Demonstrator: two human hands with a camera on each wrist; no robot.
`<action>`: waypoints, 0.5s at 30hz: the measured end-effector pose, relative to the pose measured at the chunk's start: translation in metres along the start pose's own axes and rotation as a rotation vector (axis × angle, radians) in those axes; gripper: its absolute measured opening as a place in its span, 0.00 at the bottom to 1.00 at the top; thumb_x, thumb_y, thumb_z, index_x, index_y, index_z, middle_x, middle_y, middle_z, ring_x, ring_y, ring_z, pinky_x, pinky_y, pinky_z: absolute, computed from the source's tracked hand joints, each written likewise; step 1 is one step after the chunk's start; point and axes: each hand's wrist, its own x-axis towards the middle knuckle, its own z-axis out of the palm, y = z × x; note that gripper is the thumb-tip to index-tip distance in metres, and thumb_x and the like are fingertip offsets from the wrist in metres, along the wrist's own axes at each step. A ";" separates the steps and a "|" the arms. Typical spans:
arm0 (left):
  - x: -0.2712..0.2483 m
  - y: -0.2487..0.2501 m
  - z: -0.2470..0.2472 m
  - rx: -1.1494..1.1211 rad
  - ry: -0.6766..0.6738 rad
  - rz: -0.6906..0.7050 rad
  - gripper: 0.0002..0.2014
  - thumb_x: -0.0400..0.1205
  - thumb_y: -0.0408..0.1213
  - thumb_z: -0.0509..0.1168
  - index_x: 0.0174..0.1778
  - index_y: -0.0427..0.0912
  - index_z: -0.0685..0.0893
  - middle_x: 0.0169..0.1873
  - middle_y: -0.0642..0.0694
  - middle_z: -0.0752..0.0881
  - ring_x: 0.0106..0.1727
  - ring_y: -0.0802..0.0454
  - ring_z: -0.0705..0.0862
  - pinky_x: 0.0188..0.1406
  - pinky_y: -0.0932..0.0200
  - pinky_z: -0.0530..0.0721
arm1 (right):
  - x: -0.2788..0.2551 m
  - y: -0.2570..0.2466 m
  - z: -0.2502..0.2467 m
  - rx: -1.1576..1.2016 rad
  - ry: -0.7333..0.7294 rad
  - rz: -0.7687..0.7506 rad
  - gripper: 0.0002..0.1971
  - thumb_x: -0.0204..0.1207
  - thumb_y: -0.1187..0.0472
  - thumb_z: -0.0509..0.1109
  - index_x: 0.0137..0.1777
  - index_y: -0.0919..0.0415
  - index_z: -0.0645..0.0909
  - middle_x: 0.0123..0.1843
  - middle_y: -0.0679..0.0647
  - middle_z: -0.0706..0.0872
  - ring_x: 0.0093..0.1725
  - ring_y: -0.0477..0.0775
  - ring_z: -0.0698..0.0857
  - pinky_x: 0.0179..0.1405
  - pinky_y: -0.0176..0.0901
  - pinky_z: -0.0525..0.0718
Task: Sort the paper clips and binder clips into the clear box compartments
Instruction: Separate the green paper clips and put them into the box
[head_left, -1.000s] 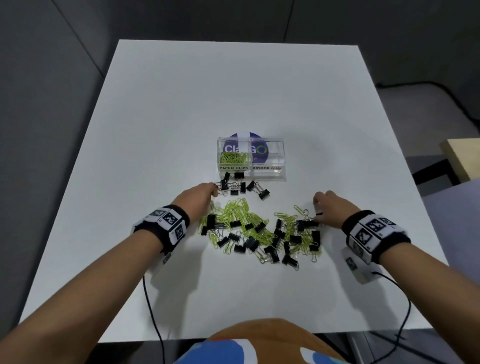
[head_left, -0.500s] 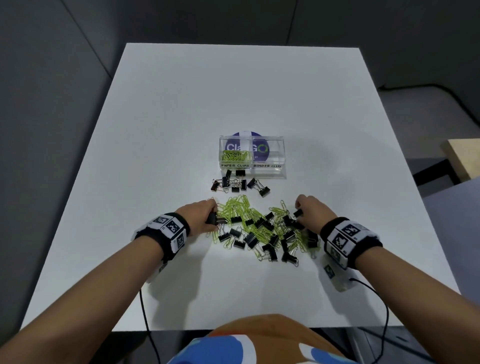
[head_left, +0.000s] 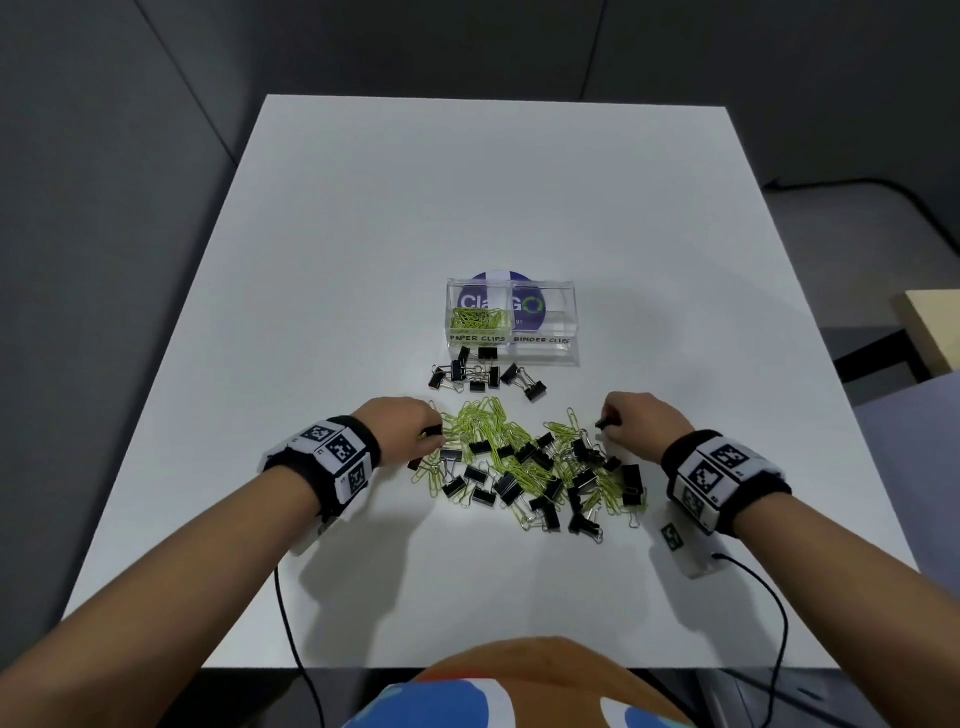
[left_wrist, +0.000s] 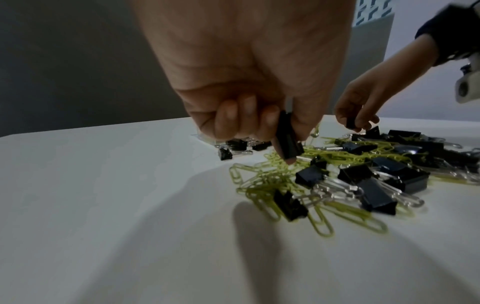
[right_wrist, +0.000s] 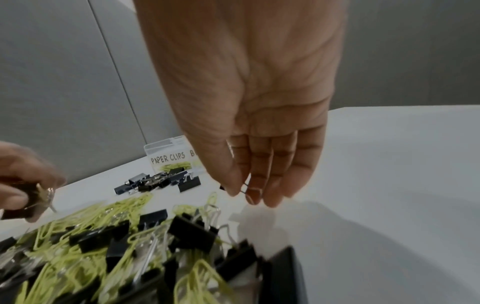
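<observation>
A clear two-compartment box (head_left: 545, 353) stands mid-table. Green paper clips (head_left: 478, 318) lie in its left part, labelled PAPER CLIPS (right_wrist: 168, 160); nothing shows in the right part. A mixed pile of green paper clips and black binder clips (head_left: 530, 467) lies in front of me. At the pile's left edge my left hand (head_left: 435, 434) pinches a black binder clip (left_wrist: 288, 139) between thumb and forefinger. Over the pile's far right corner my right hand (head_left: 605, 423) pinches another binder clip by its wire handle (right_wrist: 244, 188).
Several black binder clips (head_left: 485, 374) lie in a small group on the white table (head_left: 363, 234), just in front of the box. Cables (head_left: 291, 623) trail from both wrists over the near edge. A wooden surface (head_left: 935, 327) shows at the far right, off the table.
My left hand came back from the small group by the box to the pile's left edge. My right hand slid left onto the pile. Each hand now pinches a binder clip.
</observation>
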 end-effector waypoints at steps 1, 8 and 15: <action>0.002 0.000 -0.002 -0.014 0.004 -0.002 0.17 0.85 0.50 0.54 0.53 0.41 0.81 0.50 0.45 0.84 0.46 0.48 0.81 0.41 0.57 0.76 | 0.001 -0.003 -0.003 0.013 0.025 -0.016 0.08 0.77 0.63 0.63 0.54 0.63 0.79 0.55 0.60 0.85 0.50 0.59 0.82 0.44 0.46 0.78; 0.020 -0.008 -0.015 -0.195 0.127 -0.200 0.19 0.85 0.53 0.53 0.56 0.42 0.79 0.38 0.51 0.80 0.39 0.52 0.80 0.41 0.59 0.82 | 0.025 -0.036 -0.010 0.164 0.088 -0.059 0.11 0.79 0.66 0.63 0.58 0.69 0.79 0.58 0.65 0.84 0.54 0.61 0.82 0.46 0.42 0.75; 0.036 0.010 -0.028 -0.220 0.077 -0.129 0.16 0.85 0.51 0.52 0.48 0.43 0.78 0.30 0.54 0.76 0.35 0.52 0.78 0.30 0.63 0.74 | 0.035 -0.068 -0.003 0.064 0.244 -0.179 0.20 0.77 0.60 0.65 0.70 0.59 0.72 0.69 0.58 0.78 0.65 0.57 0.78 0.63 0.50 0.79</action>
